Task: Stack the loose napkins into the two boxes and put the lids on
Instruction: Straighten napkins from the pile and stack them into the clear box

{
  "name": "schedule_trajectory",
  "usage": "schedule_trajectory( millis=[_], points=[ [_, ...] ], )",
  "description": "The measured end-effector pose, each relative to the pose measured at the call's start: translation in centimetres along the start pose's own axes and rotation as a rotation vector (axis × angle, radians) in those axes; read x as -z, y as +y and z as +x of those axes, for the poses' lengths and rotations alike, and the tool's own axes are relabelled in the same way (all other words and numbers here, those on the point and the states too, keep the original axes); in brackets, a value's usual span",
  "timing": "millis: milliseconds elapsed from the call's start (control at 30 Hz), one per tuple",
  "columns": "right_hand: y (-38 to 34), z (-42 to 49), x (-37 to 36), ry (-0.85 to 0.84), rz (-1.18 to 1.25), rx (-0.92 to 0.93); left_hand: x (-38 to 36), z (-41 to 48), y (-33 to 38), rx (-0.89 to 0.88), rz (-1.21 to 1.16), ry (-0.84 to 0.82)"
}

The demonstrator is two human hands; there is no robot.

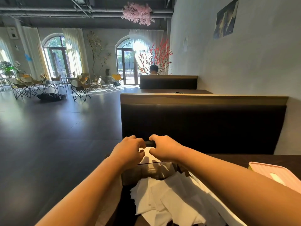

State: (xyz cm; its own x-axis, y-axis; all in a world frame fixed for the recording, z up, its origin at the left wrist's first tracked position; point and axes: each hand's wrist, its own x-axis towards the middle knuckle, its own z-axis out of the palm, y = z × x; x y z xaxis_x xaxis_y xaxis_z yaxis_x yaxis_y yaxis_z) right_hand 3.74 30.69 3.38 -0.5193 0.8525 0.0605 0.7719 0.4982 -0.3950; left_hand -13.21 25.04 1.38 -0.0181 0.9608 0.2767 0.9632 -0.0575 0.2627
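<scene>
A dark see-through box (143, 174) stands on the table ahead of me, with white napkins (147, 156) stacked inside it. Both my hands reach over its far end. My left hand (130, 148) and my right hand (164, 148) have their fingers curled round a narrow black bar (150, 143) between them, and the thumbs lie above the stacked napkins. Whether that bar is a lid or the box's far rim cannot be told. A heap of loose white napkins (167, 201) lies in front of the box, between my forearms.
A pink ribbed lid or box top (267, 171) with an oval slot sits at the right on the dark table (228, 158). A black padded bench back (203, 126) rises just behind the box. Open floor lies to the left.
</scene>
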Motion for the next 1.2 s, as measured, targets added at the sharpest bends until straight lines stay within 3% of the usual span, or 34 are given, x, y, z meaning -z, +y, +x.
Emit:
schedule_trajectory(
  millis=[100, 333, 533, 700, 967, 1200],
  points=[
    [-0.8, -2.7, 1.1, 0.138, 0.017, 0.044, 0.9, -1.7, 1.3, 0.002, -0.026, 0.049],
    [-2.1, -11.0, 0.1, 0.039, 0.22, 0.011, 0.6, -8.7, 3.4, 0.095, -0.141, 0.099],
    [-0.9, -15.9, -4.5, 0.207, 0.139, -0.116, -2.9, -14.0, 3.3, 0.256, -0.301, 0.134],
    [0.1, -18.8, -8.5, 0.233, 0.047, -0.12, -5.4, -14.7, 3.3, 0.363, -0.339, 0.088],
    [1.1, -18.9, -9.9, 0.212, -0.006, -0.033, -7.3, -13.2, 4.4, 0.427, -0.188, -0.001],
    [1.2, -18.8, -9.9, 0.211, 0.049, -0.039, -6.8, -12.5, 4.6, 0.437, -0.476, -0.109]
  ],
)
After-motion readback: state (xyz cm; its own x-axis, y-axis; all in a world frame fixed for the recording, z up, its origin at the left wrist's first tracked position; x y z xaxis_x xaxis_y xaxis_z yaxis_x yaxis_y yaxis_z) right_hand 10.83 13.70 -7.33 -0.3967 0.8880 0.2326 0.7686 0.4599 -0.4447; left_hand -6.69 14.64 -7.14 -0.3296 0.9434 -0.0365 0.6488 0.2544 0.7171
